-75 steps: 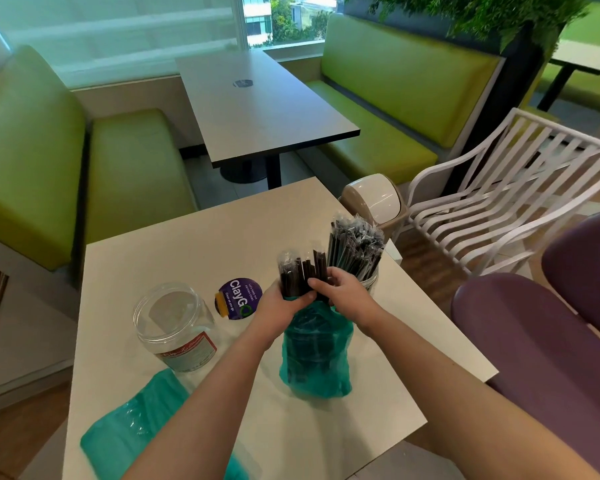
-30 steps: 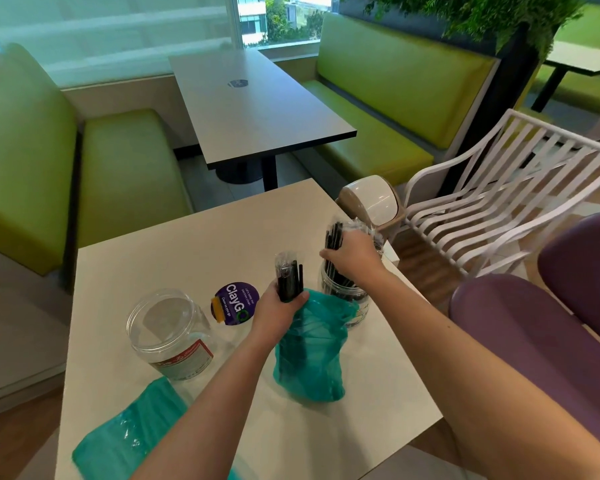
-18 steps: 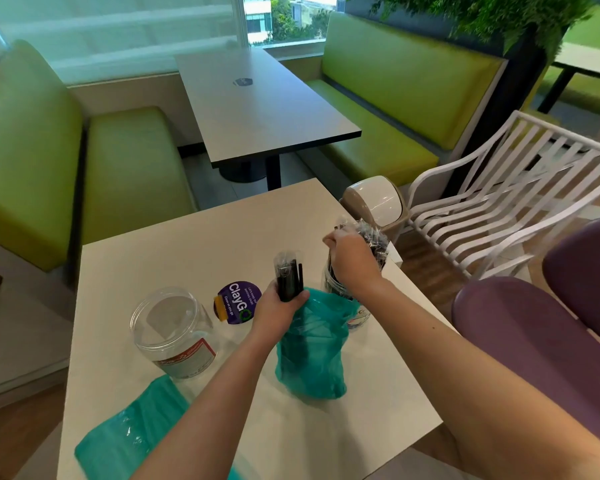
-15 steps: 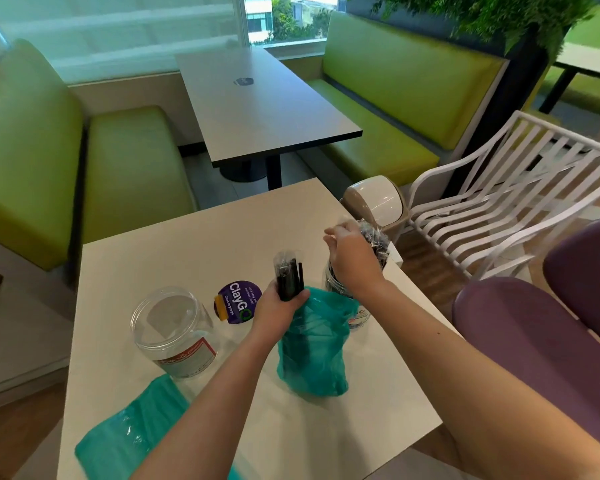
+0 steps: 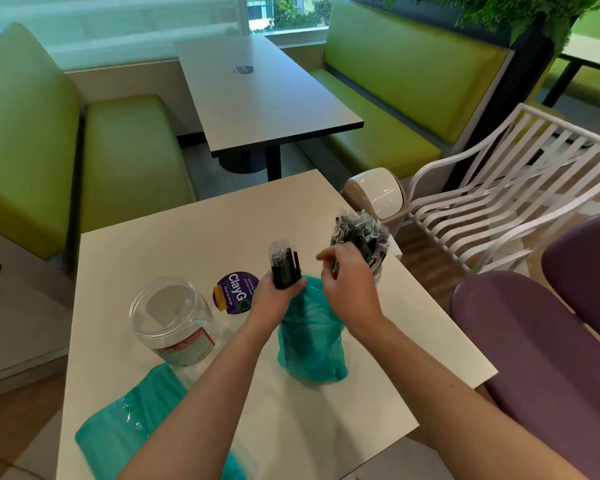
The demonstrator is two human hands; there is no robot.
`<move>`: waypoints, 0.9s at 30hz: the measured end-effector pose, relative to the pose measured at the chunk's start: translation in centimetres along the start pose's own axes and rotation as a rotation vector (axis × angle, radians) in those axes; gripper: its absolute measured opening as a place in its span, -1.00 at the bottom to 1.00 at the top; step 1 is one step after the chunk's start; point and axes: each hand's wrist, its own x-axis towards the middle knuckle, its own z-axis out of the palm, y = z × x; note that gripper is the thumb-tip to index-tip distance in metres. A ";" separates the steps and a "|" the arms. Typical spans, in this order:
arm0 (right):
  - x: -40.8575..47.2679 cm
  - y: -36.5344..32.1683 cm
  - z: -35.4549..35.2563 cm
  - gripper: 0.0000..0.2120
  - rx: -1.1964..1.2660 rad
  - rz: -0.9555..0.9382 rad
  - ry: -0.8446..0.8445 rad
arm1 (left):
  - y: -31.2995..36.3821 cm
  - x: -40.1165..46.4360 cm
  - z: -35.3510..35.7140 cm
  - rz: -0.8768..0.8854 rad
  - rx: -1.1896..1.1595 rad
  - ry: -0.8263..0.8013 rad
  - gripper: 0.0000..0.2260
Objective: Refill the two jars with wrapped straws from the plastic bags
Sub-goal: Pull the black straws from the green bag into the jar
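Left hand (image 5: 276, 295) gripping neck of upright teal bag (image 5: 310, 341) together with small bunch of wrapped black straws (image 5: 284, 264) poking up out of it; fingers curled round bunch and bag top. Right hand (image 5: 349, 285) just right of that bunch, not touching it, fingers loosely curled, thumb and fingertips pointing toward the bunch; holding nothing as far as visible. Filled jar (image 5: 368, 251) directly behind right hand, partly hidden by it, packed with wrapped straws (image 5: 359, 232) fanning out above rim. Teal bag standing on white table (image 5: 174, 251), between both forearms, base nearer the body than the hands. Empty clear jar (image 5: 172, 320) on its side-tilt, mouth facing up-left, left of left forearm, well apart from both hands. Purple round lid (image 5: 238, 292) flat on table between empty jar and left hand, near left wrist, not touched. Second teal bag (image 5: 132, 431) lying flat at near-left table corner, partly under left forearm in view; contact unclear. Small swing-top bin (image 5: 378, 195) beyond far table edge, white slatted chair (image 5: 499, 188) to right, purple seats (image 5: 534, 341) nearer right.
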 end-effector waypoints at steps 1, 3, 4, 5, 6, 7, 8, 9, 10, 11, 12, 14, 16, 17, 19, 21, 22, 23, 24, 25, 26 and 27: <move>-0.6 0.3 0.4 -0.85 0.026 0.090 -0.061 | -0.1 0.1 0.0 0.001 0.005 0.004 -0.75; -1.6 0.9 1.3 -0.83 0.068 0.251 -0.186 | -0.2 0.1 0.1 -0.005 0.018 0.012 -0.72; -2.0 1.2 1.6 -0.82 0.089 0.308 -0.227 | -0.2 0.1 0.2 -0.005 0.018 0.009 -0.70; -2.1 1.4 1.7 -0.82 0.101 0.343 -0.254 | -0.3 0.1 0.3 -0.003 0.012 0.001 -0.69; -2.2 1.5 1.8 -0.81 0.104 0.358 -0.272 | -0.4 0.0 0.3 -0.001 0.002 -0.010 -0.69; -2.2 1.6 1.9 -0.81 0.109 0.366 -0.288 | -0.3 -0.1 0.4 -0.003 -0.007 -0.020 -0.68; -2.1 1.7 1.9 -0.80 0.125 0.374 -0.307 | -0.3 -0.1 0.4 -0.008 -0.016 -0.030 -0.68; -1.9 1.7 1.9 -0.78 0.151 0.385 -0.329 | -0.3 -0.1 0.4 -0.014 -0.029 -0.046 -0.68; -1.8 1.8 1.9 -0.76 0.180 0.396 -0.351 | -0.3 -0.1 0.3 -0.022 -0.045 -0.067 -0.66; -1.7 1.9 1.9 -0.74 0.205 0.405 -0.371 | -0.2 -0.2 0.3 -0.037 -0.064 -0.090 -0.64; -1.6 1.9 1.9 -0.72 0.221 0.410 -0.390 | -0.1 -0.2 0.3 -0.059 -0.084 -0.110 -0.59; -1.5 2.0 1.9 -0.67 0.236 0.411 -0.428 | 0.0 -0.2 0.3 -0.106 -0.110 -0.137 -0.53; -1.3 2.1 1.9 -0.63 0.255 0.411 -0.457 | 0.0 -0.3 0.3 -0.117 -0.106 -0.159 -0.53; -1.2 2.2 1.9 -0.63 0.265 0.412 -0.466 | 0.0 -0.3 0.3 -0.111 -0.103 -0.168 -0.54; -1.1 2.2 1.7 -0.64 0.282 0.413 -0.473 | 0.0 -0.4 0.3 -0.087 -0.111 -0.186 -0.57; -1.0 2.2 1.5 -0.63 0.298 0.411 -0.473 | 0.0 -0.5 0.3 -0.060 -0.116 -0.194 -0.62; -0.9 2.2 1.4 -0.61 0.305 0.407 -0.472 | 0.1 -0.6 0.2 -0.051 -0.110 -0.193 -0.63; -0.9 2.2 1.2 -0.61 0.311 0.402 -0.471 | 0.1 -0.7 0.2 -0.043 -0.101 -0.188 -0.65; -0.9 2.2 1.1 -0.62 0.320 0.403 -0.469 | 0.2 -0.7 0.2 -0.039 -0.091 -0.180 -0.66; -0.9 2.3 1.0 -0.65 0.330 0.413 -0.465 | 0.2 -0.7 0.3 -0.037 -0.081 -0.169 -0.66; -0.9 2.3 0.9 -0.70 0.343 0.427 -0.458 | 0.2 -0.8 0.3 -0.038 -0.072 -0.158 -0.66; -0.9 2.4 0.8 -0.75 0.357 0.443 -0.448 | 0.2 -0.8 0.3 -0.039 -0.062 -0.148 -0.66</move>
